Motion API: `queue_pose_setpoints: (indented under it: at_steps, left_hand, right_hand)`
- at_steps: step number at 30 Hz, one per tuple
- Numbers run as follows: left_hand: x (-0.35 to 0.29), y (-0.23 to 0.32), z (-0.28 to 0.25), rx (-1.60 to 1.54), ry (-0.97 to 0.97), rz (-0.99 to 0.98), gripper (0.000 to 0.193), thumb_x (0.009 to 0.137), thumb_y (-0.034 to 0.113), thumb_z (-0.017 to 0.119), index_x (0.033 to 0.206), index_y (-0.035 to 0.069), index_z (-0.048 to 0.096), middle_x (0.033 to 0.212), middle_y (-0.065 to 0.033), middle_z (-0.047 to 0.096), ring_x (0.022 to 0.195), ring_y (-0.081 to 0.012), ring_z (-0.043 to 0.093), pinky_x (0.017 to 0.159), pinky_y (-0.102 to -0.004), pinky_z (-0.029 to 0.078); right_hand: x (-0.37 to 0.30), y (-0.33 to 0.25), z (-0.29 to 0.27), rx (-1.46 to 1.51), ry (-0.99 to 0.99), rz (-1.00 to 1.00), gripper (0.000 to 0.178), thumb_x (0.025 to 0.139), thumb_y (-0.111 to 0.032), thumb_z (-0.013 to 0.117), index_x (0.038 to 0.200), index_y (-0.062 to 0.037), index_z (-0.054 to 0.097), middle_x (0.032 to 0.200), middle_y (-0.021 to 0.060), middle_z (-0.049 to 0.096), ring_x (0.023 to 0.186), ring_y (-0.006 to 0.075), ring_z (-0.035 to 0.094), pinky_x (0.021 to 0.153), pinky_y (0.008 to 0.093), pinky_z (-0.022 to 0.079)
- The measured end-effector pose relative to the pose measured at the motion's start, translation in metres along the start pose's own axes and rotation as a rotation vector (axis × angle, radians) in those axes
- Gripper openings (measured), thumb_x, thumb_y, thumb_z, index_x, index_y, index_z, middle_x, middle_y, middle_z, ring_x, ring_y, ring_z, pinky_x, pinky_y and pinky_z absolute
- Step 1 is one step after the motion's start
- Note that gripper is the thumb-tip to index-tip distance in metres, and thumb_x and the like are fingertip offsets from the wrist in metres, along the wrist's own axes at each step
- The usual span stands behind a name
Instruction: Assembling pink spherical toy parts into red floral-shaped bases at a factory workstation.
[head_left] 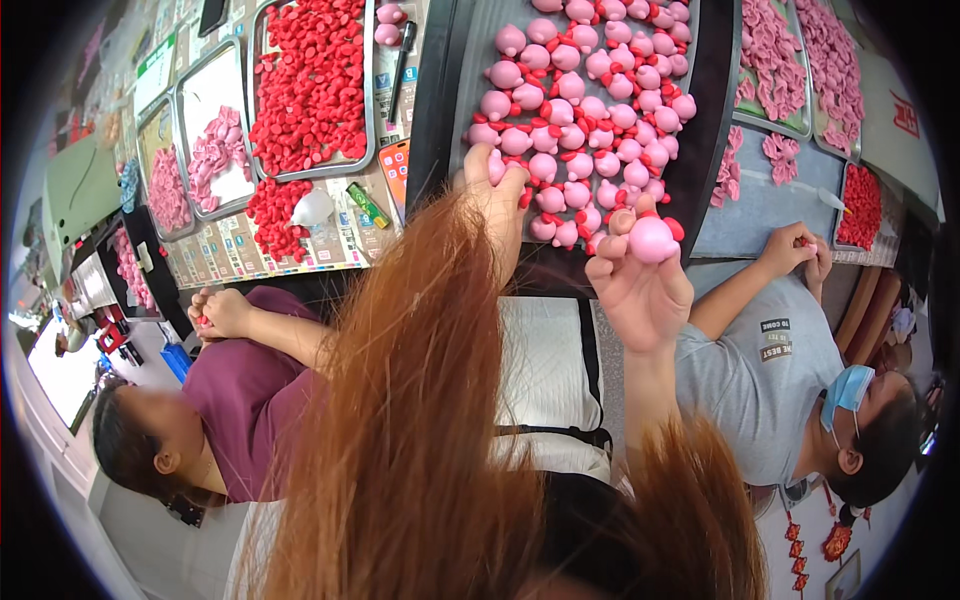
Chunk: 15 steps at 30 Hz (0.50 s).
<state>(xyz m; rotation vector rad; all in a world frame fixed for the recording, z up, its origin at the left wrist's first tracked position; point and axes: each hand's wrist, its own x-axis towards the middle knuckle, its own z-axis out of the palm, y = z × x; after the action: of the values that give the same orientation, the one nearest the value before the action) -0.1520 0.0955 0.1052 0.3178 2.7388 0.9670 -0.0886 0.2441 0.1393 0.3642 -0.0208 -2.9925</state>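
Observation:
A grey tray with dark sides lies in front of me, full of small pink ball-shaped figures with pointed tips and red parts attached. My right hand is raised at the tray's near edge, palm up, with its fingers closed round a pink ball figure. Red pieces show on that figure's side. At the tray's left edge, my left hand pinches another pink ball figure between thumb and fingers. Long hair hides part of my left hand and its forearm.
To the left stand a metal tray of red pieces, a loose red pile, a phone, a green tube and a black pen. Co-workers sit on both sides; the right one's hands work near pink parts.

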Motion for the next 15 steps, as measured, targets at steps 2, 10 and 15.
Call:
queue_pose_setpoints:
  at_steps: [2, 10, 15]
  left_hand:
    - [0.001, 0.000, 0.000, 0.102, -0.006, 0.006, 0.031, 0.068, 0.008, 0.066, 0.096, 0.009, 0.054, 0.115, -0.0169, 0.037, 0.101, -0.0367, 0.046, 0.081, -0.0409, 0.042]
    - [-0.003, 0.008, -0.016, 0.273, 0.016, 0.168, 0.026, 0.071, 0.009, 0.063, 0.096, 0.010, 0.057, 0.119, -0.0131, 0.041, 0.102, -0.0338, 0.045, 0.082, -0.0378, 0.040]
    - [-0.005, 0.041, -0.029, -0.483, -0.079, 0.064, 0.022, 0.079, 0.008, 0.055, 0.101, 0.004, 0.055, 0.109, -0.0148, 0.051, 0.105, -0.0303, 0.047, 0.087, -0.0358, 0.038]
  right_hand:
    - [0.000, 0.000, -0.003, 0.007, -0.011, 0.009, 0.044, 0.088, -0.022, 0.047, 0.127, -0.0064, 0.033, 0.112, 0.0117, 0.042, 0.102, 0.0246, 0.047, 0.086, 0.0372, 0.039]
    - [0.000, 0.000, 0.000, 0.165, 0.131, 0.038, 0.041, 0.089, -0.031, 0.043, 0.119, -0.0034, 0.040, 0.106, 0.0119, 0.048, 0.094, 0.0222, 0.053, 0.084, 0.0365, 0.040]
    - [-0.001, -0.005, 0.001, 0.050, 0.188, 0.083, 0.041, 0.090, -0.038, 0.038, 0.115, -0.0060, 0.043, 0.100, 0.0070, 0.053, 0.094, 0.0184, 0.050, 0.081, 0.0326, 0.038]
